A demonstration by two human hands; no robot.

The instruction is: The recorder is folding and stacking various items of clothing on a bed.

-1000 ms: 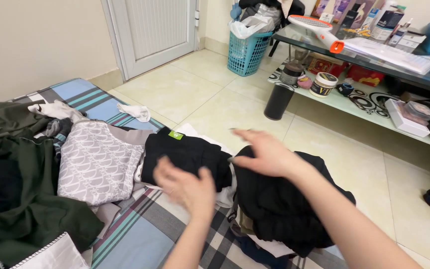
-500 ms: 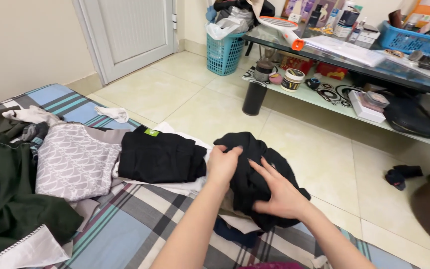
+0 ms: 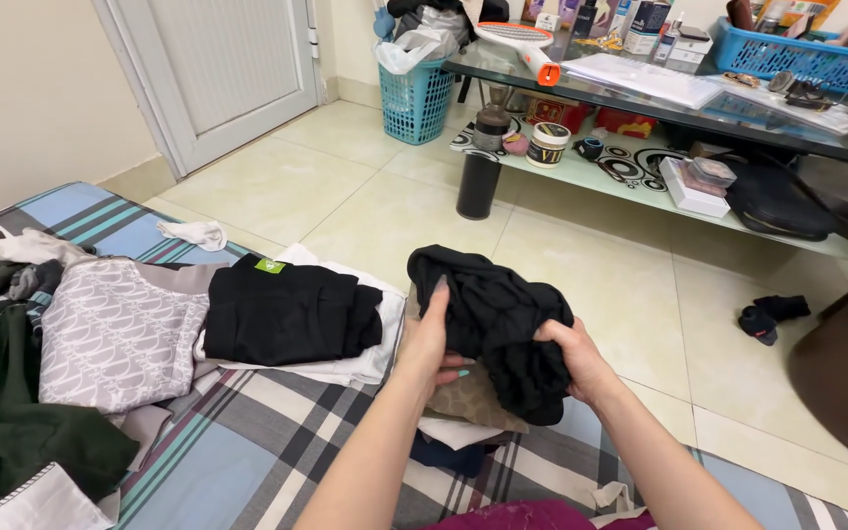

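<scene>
A bunched black garment (image 3: 493, 314) sits on top of a small stack of folded clothes (image 3: 468, 412) on a plaid mat. My left hand (image 3: 431, 339) grips its left side, fingers pressed flat on the cloth. My right hand (image 3: 573, 358) clutches its right side from below. Left of the stack lies a folded black garment (image 3: 287, 312) with a small green tag, resting on white cloth (image 3: 365, 365). Further left lies a grey patterned garment (image 3: 115, 334).
A dark green garment (image 3: 2, 412) and a notebook corner (image 3: 26, 503) lie at far left. Beyond the tiled floor stands a glass table (image 3: 699, 113) with clutter, a black bottle (image 3: 478, 182) and a teal basket (image 3: 416, 98). A white door (image 3: 233, 59) is behind.
Both hands came together on the black garment over the stack and now grip it from both sides. The view tilted down and moved closer to the stack.
</scene>
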